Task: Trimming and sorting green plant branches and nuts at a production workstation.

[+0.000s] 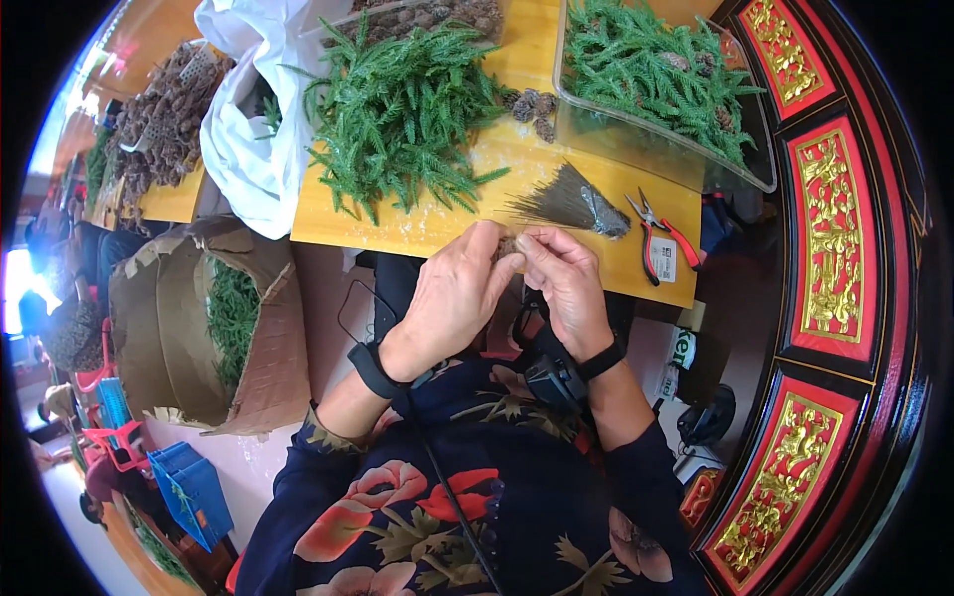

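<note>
Dark fabric printed with red and pale flowers (427, 536), the person's top, fills the lower part of the view, a thin black cable running down it. Beyond it, the left hand (457, 273) and right hand (566, 278) meet at the near edge of a yellow tabletop (621, 260); each wrist wears a black band. The hands are closed to a narrow pinch on a small brown piece (509, 245), mostly covered by the fingers, so its exact shape cannot be told.

Just past the fingertips lies a fanned bundle of thin dark wires (566, 199), gathered in clear wrap at its right end. Right of that, pliers (658, 223) with red-and-black handles lie partly over a white label (664, 258). Farther back are a heap of green sprigs (407, 109), a few pine cones (535, 107) and a clear bin (636, 131) holding more sprigs and cones. Left of the tabletop stands an open cardboard box (169, 318) with greenery inside.
</note>
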A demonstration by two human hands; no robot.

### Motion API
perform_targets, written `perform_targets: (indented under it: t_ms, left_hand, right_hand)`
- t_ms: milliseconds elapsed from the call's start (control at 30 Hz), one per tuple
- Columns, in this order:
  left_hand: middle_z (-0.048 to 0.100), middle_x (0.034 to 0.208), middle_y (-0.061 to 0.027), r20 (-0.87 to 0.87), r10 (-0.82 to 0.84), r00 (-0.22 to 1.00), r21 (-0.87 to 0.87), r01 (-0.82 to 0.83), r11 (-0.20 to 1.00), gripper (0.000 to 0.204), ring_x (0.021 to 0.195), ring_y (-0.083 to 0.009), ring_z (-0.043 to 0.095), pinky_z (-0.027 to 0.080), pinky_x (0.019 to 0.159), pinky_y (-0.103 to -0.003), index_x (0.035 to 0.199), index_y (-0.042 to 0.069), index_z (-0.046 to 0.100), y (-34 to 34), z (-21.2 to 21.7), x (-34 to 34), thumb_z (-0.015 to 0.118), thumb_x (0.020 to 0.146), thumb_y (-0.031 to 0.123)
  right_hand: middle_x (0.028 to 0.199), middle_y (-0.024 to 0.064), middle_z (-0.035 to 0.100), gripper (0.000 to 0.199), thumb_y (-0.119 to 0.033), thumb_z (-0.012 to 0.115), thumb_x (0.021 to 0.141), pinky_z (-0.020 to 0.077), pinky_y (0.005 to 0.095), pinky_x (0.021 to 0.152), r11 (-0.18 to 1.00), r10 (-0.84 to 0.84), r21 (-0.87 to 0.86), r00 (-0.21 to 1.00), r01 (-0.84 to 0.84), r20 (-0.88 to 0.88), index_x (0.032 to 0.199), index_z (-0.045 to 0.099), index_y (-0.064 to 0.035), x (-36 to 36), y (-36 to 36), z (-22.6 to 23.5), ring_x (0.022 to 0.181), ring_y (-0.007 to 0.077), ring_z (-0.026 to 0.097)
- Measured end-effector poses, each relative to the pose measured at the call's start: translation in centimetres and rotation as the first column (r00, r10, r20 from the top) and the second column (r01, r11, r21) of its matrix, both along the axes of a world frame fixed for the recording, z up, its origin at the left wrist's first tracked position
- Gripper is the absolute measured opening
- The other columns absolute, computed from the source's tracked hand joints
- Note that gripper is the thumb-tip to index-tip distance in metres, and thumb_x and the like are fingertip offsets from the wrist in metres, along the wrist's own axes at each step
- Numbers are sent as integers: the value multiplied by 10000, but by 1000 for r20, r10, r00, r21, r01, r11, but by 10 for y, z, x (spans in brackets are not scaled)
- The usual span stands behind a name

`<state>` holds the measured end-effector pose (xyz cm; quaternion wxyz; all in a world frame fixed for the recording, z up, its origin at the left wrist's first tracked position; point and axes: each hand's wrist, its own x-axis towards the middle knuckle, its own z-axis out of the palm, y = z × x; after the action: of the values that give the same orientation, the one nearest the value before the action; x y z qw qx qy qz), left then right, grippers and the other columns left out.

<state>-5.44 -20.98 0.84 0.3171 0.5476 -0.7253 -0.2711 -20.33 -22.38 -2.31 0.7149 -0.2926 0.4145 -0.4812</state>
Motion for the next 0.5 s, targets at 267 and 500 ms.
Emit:
perform_targets:
  t_ms: [267, 500]
  left_hand:
    - [558, 913, -152, 282, 430, 858, -416, -294, 860, 286, 722, -358, 590, 467, 633, -424, 1003, 6, 533, -53, -8, 41, 652, 838, 208]
    - [573, 793, -96, 320, 406, 856, -314, -308, 898, 143, 636, -278, 580, 450, 588, -369, 856, 20, 576, -87, -26, 57, 646, 823, 141]
  right_hand:
    - [726, -50, 510, 74, -87, 602, 885, 323, 197, 537, 995, -103, -20, 994, 103, -45, 941, 614, -40, -35, -6, -17, 588, 36, 409]
    - [735, -40, 511, 78, -101, 605, 884, 334, 194, 540, 992, -117, 39, 992, 119, -42, 934, 603, -41, -38, 4, -20, 595, 40, 429]
